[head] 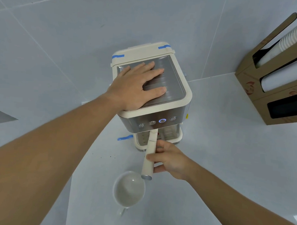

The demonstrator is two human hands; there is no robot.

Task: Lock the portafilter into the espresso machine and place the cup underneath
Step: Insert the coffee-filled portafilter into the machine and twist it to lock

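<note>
A cream and steel espresso machine (176, 89) stands on the white counter against the tiled wall. My left hand (137, 87) lies flat on its metal top, fingers spread. The portafilter (149, 157) has a long cream handle with a metal end cap, and it sticks out from under the machine's front toward me; its basket end is hidden beneath the machine. My right hand (169, 160) grips that handle from the right side. An empty white cup (129, 188) sits on the counter just in front of the handle's end, its handle pointing toward me.
A cardboard dispenser (273, 84) with stacked paper cups and lids stands at the right. Blue tape strips mark the machine's top and the counter (228, 151) beside its base. A few dark coffee specks lie left of the machine. One button on the front panel glows blue.
</note>
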